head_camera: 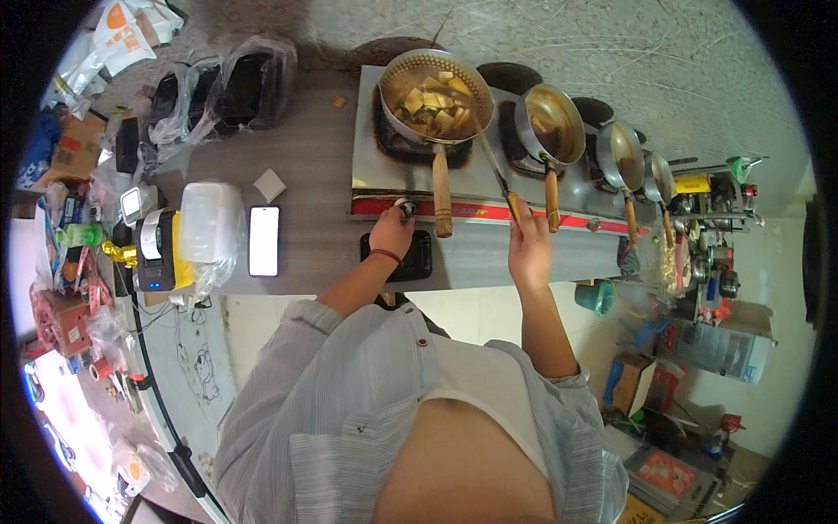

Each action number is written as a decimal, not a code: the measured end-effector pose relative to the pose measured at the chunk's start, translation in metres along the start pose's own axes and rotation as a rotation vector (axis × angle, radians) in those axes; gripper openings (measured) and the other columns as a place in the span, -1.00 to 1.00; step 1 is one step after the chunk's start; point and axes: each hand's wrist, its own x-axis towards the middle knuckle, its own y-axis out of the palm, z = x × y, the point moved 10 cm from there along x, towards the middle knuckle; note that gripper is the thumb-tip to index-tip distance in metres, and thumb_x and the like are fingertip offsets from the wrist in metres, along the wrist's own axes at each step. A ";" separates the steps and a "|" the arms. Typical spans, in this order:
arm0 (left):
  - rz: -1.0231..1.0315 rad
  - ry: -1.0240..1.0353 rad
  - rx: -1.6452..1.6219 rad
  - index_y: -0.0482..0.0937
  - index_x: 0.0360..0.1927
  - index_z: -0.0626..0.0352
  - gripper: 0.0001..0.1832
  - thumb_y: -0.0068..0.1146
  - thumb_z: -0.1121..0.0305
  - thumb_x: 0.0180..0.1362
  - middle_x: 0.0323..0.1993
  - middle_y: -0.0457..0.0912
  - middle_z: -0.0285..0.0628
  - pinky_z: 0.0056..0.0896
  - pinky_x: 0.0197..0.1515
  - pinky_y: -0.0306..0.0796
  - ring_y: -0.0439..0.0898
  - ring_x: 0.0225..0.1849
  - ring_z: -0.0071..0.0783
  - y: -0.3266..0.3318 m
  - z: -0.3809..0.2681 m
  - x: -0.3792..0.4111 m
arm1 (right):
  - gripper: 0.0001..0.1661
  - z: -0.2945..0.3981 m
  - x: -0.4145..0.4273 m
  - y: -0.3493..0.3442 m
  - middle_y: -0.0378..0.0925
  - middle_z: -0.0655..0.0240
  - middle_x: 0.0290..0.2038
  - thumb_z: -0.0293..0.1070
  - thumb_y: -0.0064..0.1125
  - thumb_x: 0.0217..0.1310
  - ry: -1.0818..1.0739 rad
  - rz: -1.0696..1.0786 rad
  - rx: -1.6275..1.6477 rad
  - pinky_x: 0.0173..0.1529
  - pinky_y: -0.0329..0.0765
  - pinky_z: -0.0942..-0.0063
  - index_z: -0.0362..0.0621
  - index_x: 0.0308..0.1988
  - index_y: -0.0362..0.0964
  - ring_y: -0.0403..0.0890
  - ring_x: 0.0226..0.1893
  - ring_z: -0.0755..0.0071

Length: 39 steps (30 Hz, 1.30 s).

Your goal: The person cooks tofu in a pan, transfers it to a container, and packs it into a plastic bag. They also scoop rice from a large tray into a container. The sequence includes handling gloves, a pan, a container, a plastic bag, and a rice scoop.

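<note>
At the left end of the steel gas stove (366,167), a saucepan (391,118) with a wooden handle holds yellowish slices and bits of green in brown liquid. My left hand (391,232) has its fingers on the round control knob (406,207) in the stove's red front strip. My right hand (530,252) grips the wooden handle of a long metal utensil (496,173). The utensil's shaft reaches up to the saucepan's right side; its working end is hard to make out. Just right of it, a smaller pan (524,128) contains brown liquid and a few pieces.
Two more wooden-handled pans (605,147) (656,177) sit farther right on the stove. A black tray (419,259) lies under my left wrist. Leftward on the counter are a lit phone (264,241), clear plastic containers (209,223), a label printer (154,259) and bagged black containers (249,92).
</note>
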 end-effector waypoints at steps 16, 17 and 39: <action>0.275 -0.473 -1.068 0.24 -0.42 0.15 -0.82 0.03 0.44 0.04 -0.73 0.25 -0.35 -0.45 -0.76 0.12 0.23 -0.79 -0.54 -0.015 -0.095 -0.016 | -0.53 -0.035 0.016 -0.014 0.41 0.15 -0.40 -0.43 0.00 0.11 0.024 -0.002 0.203 -0.23 0.38 0.33 -0.13 0.07 0.25 0.43 -0.38 0.12; 0.271 -0.453 -1.045 0.23 -0.42 0.14 -0.83 0.01 0.44 0.05 -0.73 0.24 -0.37 -0.49 -0.76 0.08 0.21 -0.79 -0.55 -0.019 -0.093 -0.025 | -0.53 -0.036 0.016 -0.016 0.40 0.15 -0.42 -0.44 0.01 0.10 -0.021 -0.020 0.187 -0.25 0.38 0.31 -0.12 0.07 0.26 0.42 -0.40 0.12; 0.038 -0.653 -0.849 0.29 -0.36 0.26 -0.85 0.00 0.50 0.01 -0.74 0.31 -0.31 -0.52 -0.80 0.14 0.28 -0.81 -0.57 -0.066 0.044 -0.300 | -0.52 0.060 -0.166 0.053 0.33 0.41 -0.59 -0.31 -0.13 0.22 0.367 0.909 0.669 -0.63 0.29 0.60 -0.16 0.13 0.18 0.31 -0.72 0.58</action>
